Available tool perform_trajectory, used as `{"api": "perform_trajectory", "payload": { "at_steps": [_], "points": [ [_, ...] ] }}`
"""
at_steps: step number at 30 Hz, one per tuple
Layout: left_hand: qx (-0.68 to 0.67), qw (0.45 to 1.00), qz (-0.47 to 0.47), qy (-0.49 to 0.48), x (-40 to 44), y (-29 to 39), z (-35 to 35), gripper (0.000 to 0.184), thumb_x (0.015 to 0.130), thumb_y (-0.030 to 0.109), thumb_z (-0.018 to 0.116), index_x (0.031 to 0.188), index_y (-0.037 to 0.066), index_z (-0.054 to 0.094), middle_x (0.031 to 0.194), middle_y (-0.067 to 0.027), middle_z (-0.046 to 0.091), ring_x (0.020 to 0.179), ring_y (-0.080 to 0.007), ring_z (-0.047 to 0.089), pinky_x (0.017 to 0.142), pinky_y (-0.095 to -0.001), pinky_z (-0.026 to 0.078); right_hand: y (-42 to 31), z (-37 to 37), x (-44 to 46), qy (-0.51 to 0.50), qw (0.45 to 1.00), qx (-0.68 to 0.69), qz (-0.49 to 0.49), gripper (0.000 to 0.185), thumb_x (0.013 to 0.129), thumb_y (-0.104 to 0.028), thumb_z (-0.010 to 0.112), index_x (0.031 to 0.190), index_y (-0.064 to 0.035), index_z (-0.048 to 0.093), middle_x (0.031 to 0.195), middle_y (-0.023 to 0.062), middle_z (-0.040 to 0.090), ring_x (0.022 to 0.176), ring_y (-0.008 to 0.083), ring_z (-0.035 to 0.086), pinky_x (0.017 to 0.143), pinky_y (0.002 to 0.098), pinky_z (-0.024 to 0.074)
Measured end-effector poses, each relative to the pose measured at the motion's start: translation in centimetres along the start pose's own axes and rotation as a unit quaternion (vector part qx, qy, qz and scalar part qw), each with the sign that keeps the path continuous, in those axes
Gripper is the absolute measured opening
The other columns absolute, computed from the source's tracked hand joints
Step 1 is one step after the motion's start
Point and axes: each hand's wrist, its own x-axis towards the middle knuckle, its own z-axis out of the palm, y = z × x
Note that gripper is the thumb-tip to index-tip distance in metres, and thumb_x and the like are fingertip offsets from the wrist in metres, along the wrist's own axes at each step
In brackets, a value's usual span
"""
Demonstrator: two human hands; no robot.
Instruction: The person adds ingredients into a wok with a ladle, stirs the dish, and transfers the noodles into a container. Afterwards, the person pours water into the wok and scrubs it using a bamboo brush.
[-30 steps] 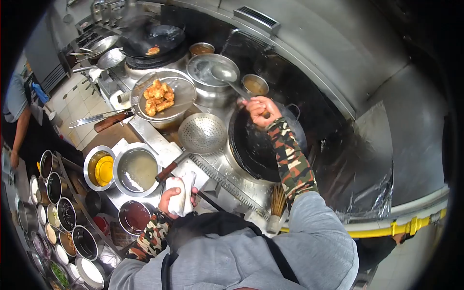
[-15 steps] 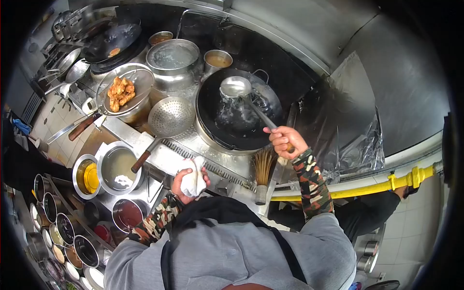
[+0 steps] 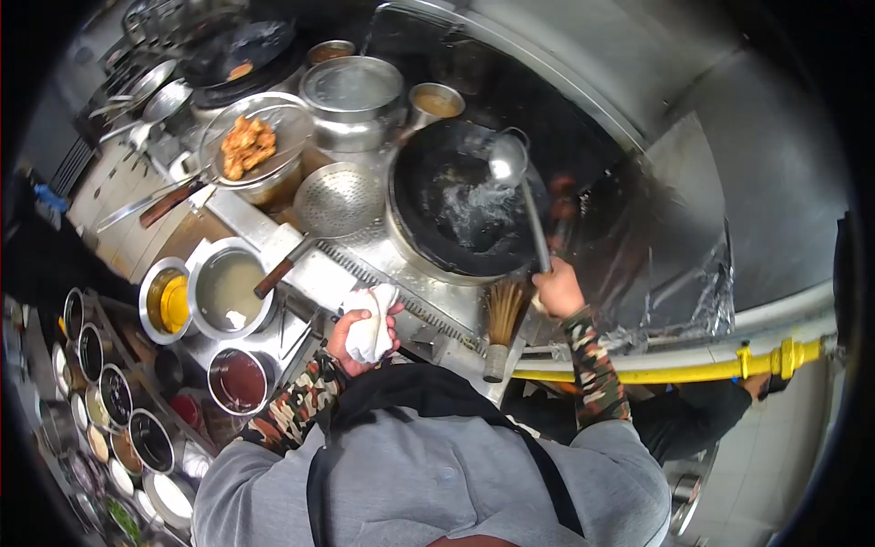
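Observation:
My right hand [image 3: 560, 290] is closed round the handle of a metal ladle [image 3: 536, 223]. The ladle's bowl is raised at the back right of a black wok [image 3: 421, 173], close to its rim handle. Water in the wok looks churned and glossy. Nearer my body, my left hand [image 3: 341, 341] grips a folded white cloth [image 3: 370, 326] in front of the stove edge. Between my hands, a bamboo wok brush [image 3: 502, 321] lies on the stove's front ledge. A perforated skimmer [image 3: 340, 201] with a wooden handle rests left of the wok.
Fried pieces [image 3: 248, 148] sit in a wire strainer [image 3: 296, 118] over a pot. A large metal pot [image 3: 351, 87] stands behind the skimmer. Several sauce containers, one of red liquid [image 3: 240, 381], fill the lower left. A yellow pipe [image 3: 665, 374] runs along the right front.
The ladle's bowl has moved right and back across the wok, and my right hand has come lower, nearer my body. My left hand still holds the cloth. The whole view has shifted slightly.

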Motion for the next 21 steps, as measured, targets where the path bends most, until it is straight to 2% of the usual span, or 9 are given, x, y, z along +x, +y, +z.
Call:
{"api": "perform_trajectory", "payload": {
  "at_steps": [1, 2, 4, 6, 8, 13, 16, 19, 21],
  "points": [
    [0.004, 1.0, 0.01, -0.007, -0.5, 0.3, -0.3, 0.062, 0.078, 0.027, 0.057, 0.13, -0.005, 0.042, 0.093, -0.0096, 0.06, 0.083, -0.0229, 0.06, 0.082, -0.0399, 0.05, 0.1, 1.9, -0.2, 0.156, 0.952, -0.21, -0.158, 0.033, 0.079, -0.013, 0.057, 0.107, 0.0037, 0.052, 0.08, 0.0189, 0.065, 0.073, 0.0359, 0.065, 0.065, 0.0443, 0.0498],
    [0.009, 1.0, 0.02, -0.015, -0.8, 0.8, -0.5, 0.062, 0.078, 0.027, 0.058, 0.129, -0.005, 0.043, 0.092, -0.0092, 0.059, 0.081, -0.0228, 0.059, 0.081, -0.0395, 0.05, 0.0, 2.9, -0.9, 0.163, 0.965, -0.175, -0.106, 0.041, 0.079, -0.009, 0.058, 0.117, 0.0031, 0.05, 0.091, 0.0218, 0.066, 0.086, 0.0415, 0.064, 0.077, 0.0458, 0.0485],
    [0.053, 0.996, 0.059, -0.04, -2.4, 1.7, -0.4, 0.059, 0.076, 0.03, 0.06, 0.122, -0.004, 0.047, 0.089, -0.0089, 0.058, 0.078, -0.0242, 0.058, 0.076, -0.0409, 0.049, 0.0, 6.8, -0.9, 0.283, 0.898, -0.121, -0.313, 0.045, 0.081, -0.009, 0.06, 0.123, 0.0012, 0.047, 0.085, 0.0186, 0.066, 0.077, 0.0354, 0.065, 0.069, 0.0422, 0.0521],
    [0.026, 0.996, 0.074, -0.052, -3.8, 2.5, -1.5, 0.055, 0.076, 0.031, 0.062, 0.118, -0.002, 0.049, 0.089, -0.0087, 0.057, 0.078, -0.0242, 0.058, 0.075, -0.0417, 0.049, -2.7, 11.0, -0.8, 0.038, 0.961, 0.258, -0.097, 0.035, 0.084, -0.007, 0.057, 0.118, -0.004, 0.051, 0.076, 0.0081, 0.059, 0.054, 0.0211, 0.057, 0.048, 0.0354, 0.0479],
    [0.016, 0.995, 0.097, -0.036, -4.7, 3.3, -2.2, 0.056, 0.076, 0.032, 0.063, 0.119, -0.001, 0.048, 0.086, -0.0085, 0.056, 0.076, -0.0244, 0.057, 0.074, -0.043, 0.049, -7.6, 13.2, -0.2, -0.197, 0.883, 0.422, 0.065, 0.028, 0.086, -0.005, 0.056, 0.114, -0.0067, 0.05, 0.066, 0.0013, 0.049, 0.045, 0.0099, 0.045, 0.039, 0.0262, 0.0374],
    [0.106, 0.973, 0.201, -0.04, -7.3, 5.7, -0.5, 0.06, 0.075, 0.029, 0.064, 0.122, -0.003, 0.045, 0.085, -0.0102, 0.057, 0.08, -0.0268, 0.059, 0.082, -0.0483, 0.05, -13.5, 27.7, 1.4, -0.204, 0.862, 0.449, 0.119, 0.011, 0.081, -0.006, 0.058, 0.087, -0.0068, 0.049, 0.059, -0.0007, 0.043, 0.041, 0.0103, 0.041, 0.035, 0.0273, 0.0337],
    [0.094, 0.966, 0.233, -0.053, -8.8, 6.1, -0.5, 0.064, 0.071, 0.025, 0.066, 0.123, -0.004, 0.044, 0.11, -0.0184, 0.059, 0.115, -0.0377, 0.053, 0.106, -0.0509, 0.033, -13.5, 36.9, 3.2, -0.173, 0.872, 0.437, 0.137, 0.009, 0.079, -0.009, 0.057, 0.076, -0.0041, 0.05, 0.053, 0.0018, 0.046, 0.039, 0.0152, 0.047, 0.034, 0.0316, 0.0369],
    [0.173, 0.958, 0.231, -0.001, -9.6, 7.2, 1.2, 0.056, 0.069, 0.022, 0.064, 0.117, -0.005, 0.05, 0.133, -0.0244, 0.047, 0.126, -0.0393, 0.043, 0.109, -0.0487, 0.032, -13.9, 42.8, 3.7, 0.038, 0.957, 0.287, 0.026, 0.021, 0.08, -0.017, 0.057, 0.076, 0.0039, 0.053, 0.052, 0.0151, 0.055, 0.043, 0.0267, 0.058, 0.04, 0.0383, 0.0451],
    [0.137, 0.971, 0.194, -0.02, -10.0, 7.4, -0.1, 0.058, 0.069, 0.022, 0.064, 0.118, -0.005, 0.049, 0.136, -0.0258, 0.044, 0.125, -0.0414, 0.044, 0.107, -0.0494, 0.033, -12.2, 45.9, 4.8, 0.017, 0.974, 0.224, 0.017, 0.028, 0.081, -0.022, 0.061, 0.086, 0.0042, 0.054, 0.071, 0.0212, 0.061, 0.066, 0.0316, 0.065, 0.058, 0.0418, 0.05]
  ]
}}
